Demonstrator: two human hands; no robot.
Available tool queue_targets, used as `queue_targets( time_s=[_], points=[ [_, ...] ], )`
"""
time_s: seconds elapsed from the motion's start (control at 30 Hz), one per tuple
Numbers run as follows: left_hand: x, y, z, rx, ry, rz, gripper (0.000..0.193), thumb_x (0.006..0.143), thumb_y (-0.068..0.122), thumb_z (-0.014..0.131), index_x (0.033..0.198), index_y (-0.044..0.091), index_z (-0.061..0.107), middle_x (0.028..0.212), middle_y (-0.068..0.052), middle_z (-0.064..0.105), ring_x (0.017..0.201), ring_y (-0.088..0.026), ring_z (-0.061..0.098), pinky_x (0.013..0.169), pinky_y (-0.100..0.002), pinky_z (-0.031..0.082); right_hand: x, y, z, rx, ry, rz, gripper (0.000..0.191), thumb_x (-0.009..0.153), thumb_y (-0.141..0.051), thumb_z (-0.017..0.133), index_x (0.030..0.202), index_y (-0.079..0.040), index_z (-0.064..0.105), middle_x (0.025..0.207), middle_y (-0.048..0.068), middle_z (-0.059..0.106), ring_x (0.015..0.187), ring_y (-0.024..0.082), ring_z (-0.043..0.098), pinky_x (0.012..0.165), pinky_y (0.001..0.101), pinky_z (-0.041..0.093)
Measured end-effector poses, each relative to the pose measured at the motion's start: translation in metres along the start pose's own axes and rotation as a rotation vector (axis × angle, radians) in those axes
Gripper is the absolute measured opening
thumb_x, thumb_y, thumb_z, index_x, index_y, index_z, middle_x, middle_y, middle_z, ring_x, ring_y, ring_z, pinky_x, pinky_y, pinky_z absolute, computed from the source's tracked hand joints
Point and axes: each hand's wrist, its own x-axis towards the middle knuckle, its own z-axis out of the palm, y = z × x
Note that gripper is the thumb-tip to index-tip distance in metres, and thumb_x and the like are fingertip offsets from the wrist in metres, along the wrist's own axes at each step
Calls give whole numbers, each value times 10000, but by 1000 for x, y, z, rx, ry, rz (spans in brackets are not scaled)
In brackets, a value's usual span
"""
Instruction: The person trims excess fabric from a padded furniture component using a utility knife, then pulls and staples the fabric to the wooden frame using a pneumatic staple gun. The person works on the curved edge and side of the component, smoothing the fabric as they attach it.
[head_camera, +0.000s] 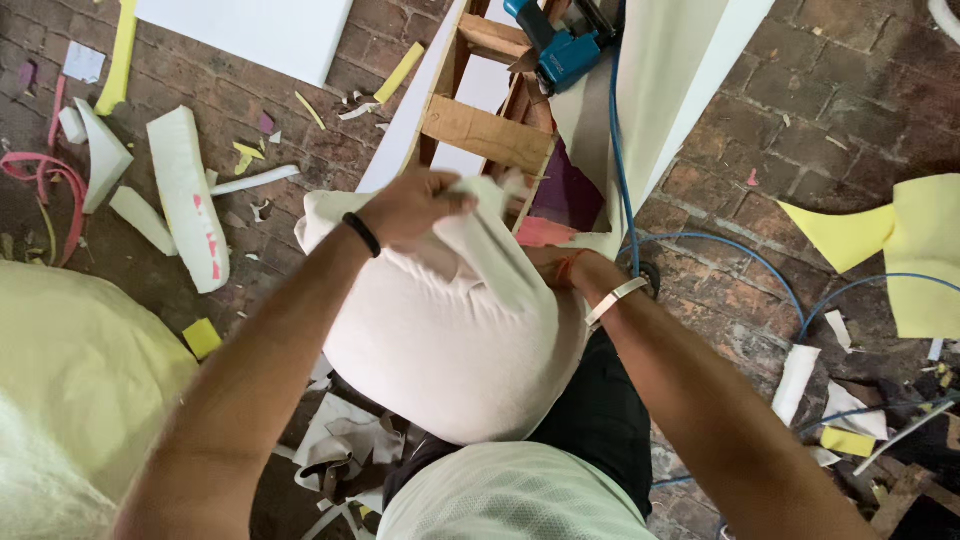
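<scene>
Left hand (412, 205) fingers pinched on white cover fabric atop cushion (440, 340), right hand (550, 265) tucked behind cushion, fingers hidden so can't tell, wood frame (485, 130) just beyond, blue stapler (560, 50) on frame.

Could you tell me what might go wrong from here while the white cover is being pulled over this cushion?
The left hand pinches only an edge of the white cover, so it may slip or tear. The right hand is hidden behind the cushion, working unseen. The blue hose and foam scraps on the brick floor could trip someone.
</scene>
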Motion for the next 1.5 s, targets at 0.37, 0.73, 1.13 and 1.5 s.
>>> queue_targets(
  time_s=[0.37, 0.73, 1.13, 1.5],
  points=[
    [76, 62, -27, 626, 721, 555, 227, 931, 366, 764, 916, 152, 689, 774, -59, 721, 740, -290, 693, 611, -455, 514, 0, -1, 8, 39, 16, 12, 726, 989, -622, 193, 1618, -259, 213, 1713, -6, 147, 1577, 204, 130, 1267, 431, 106],
    [152, -49, 74, 613, 41, -49, 336, 842, 301, 759, 1129, 128, 737, 1172, -139, 722, 1087, -331, 674, 937, -444, 529, -13, 11, 14, 99, 61, 63, 735, 985, -632, 200, 1622, -267, 197, 1717, -8, 129, 1580, 208, 118, 1268, 438, 108],
    [102, -4, 30, 432, 176, 16, 260, 878, 312, 767, 1067, 135, 747, 1137, -144, 743, 1072, -331, 695, 949, -453, 536, -3, 9, 5, 63, 41, 49, 745, 980, -643, 208, 1627, -275, 180, 1722, -10, 110, 1583, 214, 104, 1270, 447, 110],
    [-35, 41, -33, 1064, 119, -243, 274, 950, 239, 649, 1134, 53, 730, 1114, -214, 711, 1013, -336, 707, 878, -494, 561, 25, -22, 7, -105, -33, 18, 758, 974, -645, 245, 1635, -285, 158, 1723, -5, 97, 1586, 218, 94, 1267, 466, 111]
  ],
)
